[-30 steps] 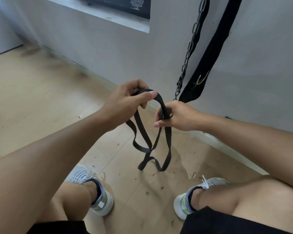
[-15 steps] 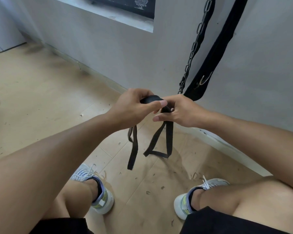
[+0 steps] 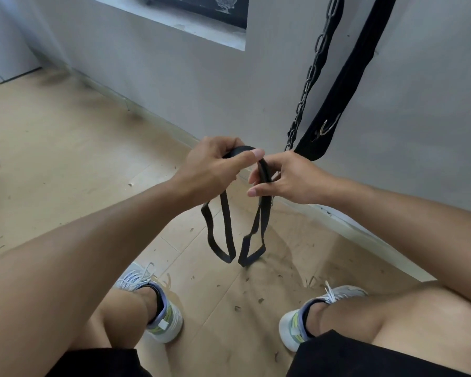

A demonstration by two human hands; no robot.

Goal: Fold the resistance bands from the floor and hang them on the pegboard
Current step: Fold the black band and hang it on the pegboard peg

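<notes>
A flat black resistance band (image 3: 226, 229) is held in the air between both hands, above the wooden floor. My left hand (image 3: 212, 170) grips the top bend of the band, thumb stretched along it. My right hand (image 3: 286, 178) pinches the band just beside it, fingers curled round the strap. Two loops hang down below the hands, side by side, their ends off the floor. No pegboard is in view.
A black chain (image 3: 310, 77) and a wide black strap with a metal hook (image 3: 335, 104) hang on the grey wall (image 3: 174, 77) right behind my hands. My two shoes (image 3: 161, 314) stand on the littered floor below. A white cabinet (image 3: 3, 58) stands far left.
The hands moved a little apart. The hanging band, uneven half a second ago, now falls as two loops of about equal length.
</notes>
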